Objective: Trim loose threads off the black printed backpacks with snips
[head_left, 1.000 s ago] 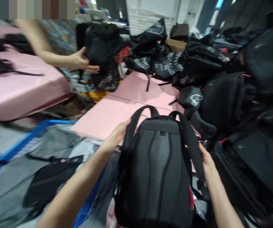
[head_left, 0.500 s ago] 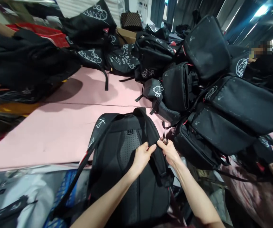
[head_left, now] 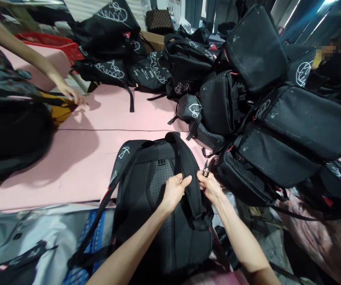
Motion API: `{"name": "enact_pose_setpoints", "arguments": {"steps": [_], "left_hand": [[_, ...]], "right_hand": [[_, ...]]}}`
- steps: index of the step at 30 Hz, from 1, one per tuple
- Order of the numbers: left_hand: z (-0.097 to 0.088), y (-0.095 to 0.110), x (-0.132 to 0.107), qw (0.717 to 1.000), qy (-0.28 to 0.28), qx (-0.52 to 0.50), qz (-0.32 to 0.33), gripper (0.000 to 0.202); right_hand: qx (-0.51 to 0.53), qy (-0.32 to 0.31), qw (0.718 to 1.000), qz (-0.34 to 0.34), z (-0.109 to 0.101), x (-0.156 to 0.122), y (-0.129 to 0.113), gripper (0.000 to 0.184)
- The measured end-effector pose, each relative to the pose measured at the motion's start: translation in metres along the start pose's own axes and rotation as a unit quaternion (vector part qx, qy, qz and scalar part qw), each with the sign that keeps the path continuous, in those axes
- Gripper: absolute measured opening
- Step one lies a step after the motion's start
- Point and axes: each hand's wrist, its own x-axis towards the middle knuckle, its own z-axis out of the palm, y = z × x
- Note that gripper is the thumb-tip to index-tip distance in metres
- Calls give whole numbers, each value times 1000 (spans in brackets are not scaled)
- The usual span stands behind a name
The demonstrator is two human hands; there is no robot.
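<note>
A black backpack (head_left: pixel 146 190) lies back side up in front of me, partly over the near edge of the pink table (head_left: pixel 78 154). My left hand (head_left: pixel 176 189) is closed on its padded right shoulder strap (head_left: pixel 192 198), thumb on top. At the strap's outer edge, my right hand (head_left: pixel 208 185) is closed around small thread snips (head_left: pixel 206 169), whose blades point up and away from me. Its fingertips are at the strap edge; whether they also pinch the strap is hidden. The other shoulder strap (head_left: pixel 99 213) hangs loosely at the left.
Black bags (head_left: pixel 283 154) are piled along the right, with more black bags (head_left: pixel 107 71) at the back. At the left, a co-worker's hand (head_left: pixel 69 93) reaches over the table beside a dark bag (head_left: pixel 12 134). A blue crate (head_left: pixel 94 233) and grey bags (head_left: pixel 39 237) are below the near edge.
The co-worker's dark bag at the left has moved down and toward the left edge, and that person's arm now shows over the table. My hands stay at the strap with only slight shifts.
</note>
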Motion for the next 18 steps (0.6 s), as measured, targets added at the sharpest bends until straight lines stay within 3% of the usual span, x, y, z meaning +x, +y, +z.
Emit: {"name": "enact_pose_setpoints", "arguments": {"steps": [3,6,8,10,11,13,16,17,18], "left_hand": [[-5,-3,-1,999,-45,10,1,35],[-30,-9,2,982,-134,129,26,32],[-55,-14,11,961,-71,258,68,29],[-81,-19,26,921,60,364,123,26],[-92,-20,36,897,104,403,146,27],[-107,-21,57,860,123,462,177,31],[-114,-21,80,843,81,503,175,24],[-114,-22,81,844,73,503,173,19],[-113,-24,79,845,70,502,171,16]], "right_hand": [[-41,9,999,-9,-6,-1,-3,38],[-205,69,974,-62,-27,-7,-18,31],[-335,126,925,-127,-38,-14,-30,19],[-388,169,883,-203,-34,-22,-36,11],[-380,170,879,-233,-23,-27,-33,16],[-326,114,906,-246,13,-34,-15,23],[-251,-76,958,-119,80,-29,33,19],[-234,-111,962,-88,97,-22,47,22],[-201,-95,971,-91,108,-12,57,25]]}}
